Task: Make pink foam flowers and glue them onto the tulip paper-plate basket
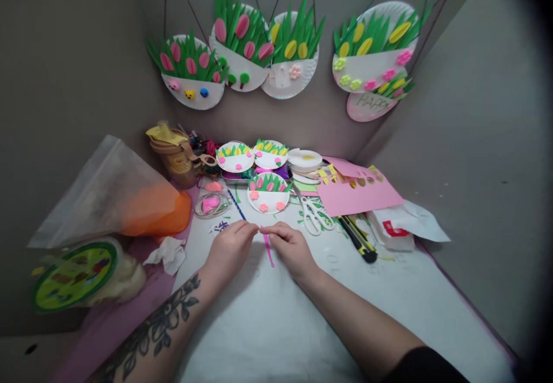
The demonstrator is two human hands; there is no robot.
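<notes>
Pink stick (pixel 268 250) (open cloth (pixel 268 319) nearside)

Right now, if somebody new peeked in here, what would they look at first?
Probably the paper-plate baskets with green leaves and pink or yellow flowers, hanging on strings high against the wall. Next, perhaps the bright orange lump by the lower end of the clear plastic bag, on the picture's left. Then the left hand and right hand, close together at the middle, with a thin pink stick between them.
</notes>
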